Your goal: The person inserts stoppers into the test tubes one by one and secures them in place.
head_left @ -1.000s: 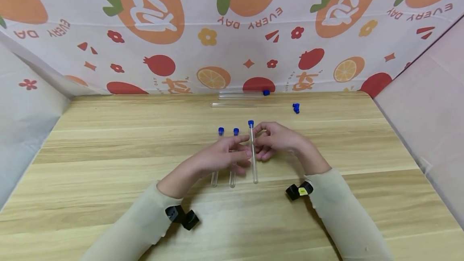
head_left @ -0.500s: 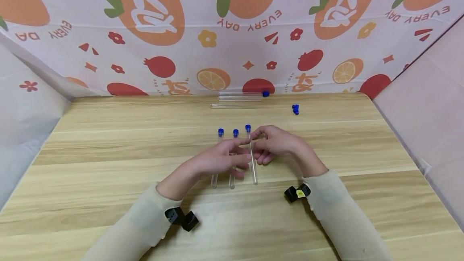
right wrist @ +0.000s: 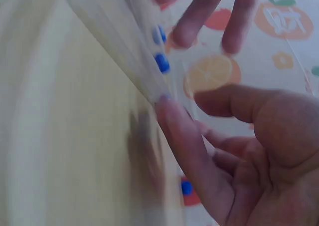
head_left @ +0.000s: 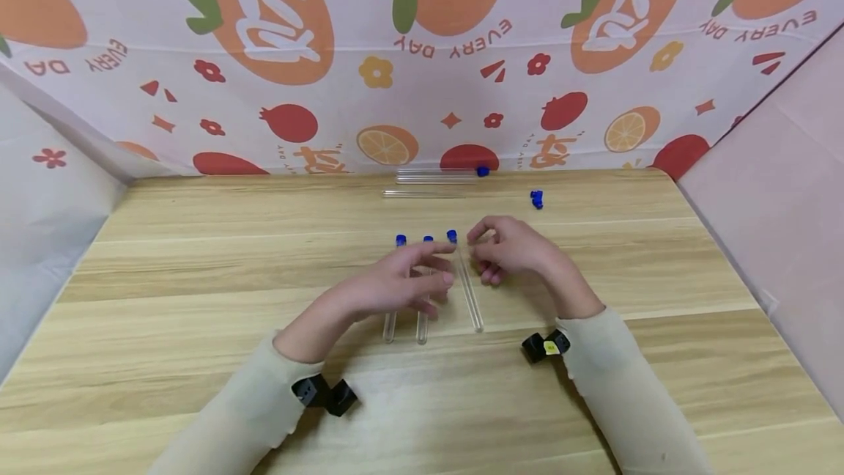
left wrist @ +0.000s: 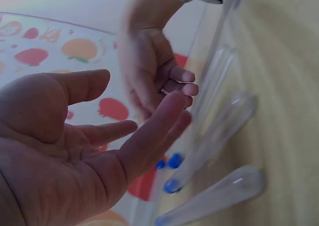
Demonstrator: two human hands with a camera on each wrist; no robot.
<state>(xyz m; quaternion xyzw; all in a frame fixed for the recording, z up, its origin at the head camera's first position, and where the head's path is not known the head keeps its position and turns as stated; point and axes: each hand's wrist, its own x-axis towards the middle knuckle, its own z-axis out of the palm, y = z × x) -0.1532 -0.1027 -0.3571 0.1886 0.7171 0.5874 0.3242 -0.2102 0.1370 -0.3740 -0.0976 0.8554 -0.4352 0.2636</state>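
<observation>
— Left hand [head_left: 402,281] spread, right hand [head_left: 517,246] loosely bent, both empty; the slanted tube [head_left: 469,286] lies between them on the worktop [head_left: 422,409]!
— I'd ease its rounded end [head_left: 478,325] leftward, parallel with the neighbouring tubes [head_left: 422,330], gently; it may roll.

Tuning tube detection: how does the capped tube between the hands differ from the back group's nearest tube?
The capped tube has a blue cap; the back tube shows none. The capped tube runs front to back, slightly slanted; the back tube lies crosswise. Both are clear and slender.
</observation>
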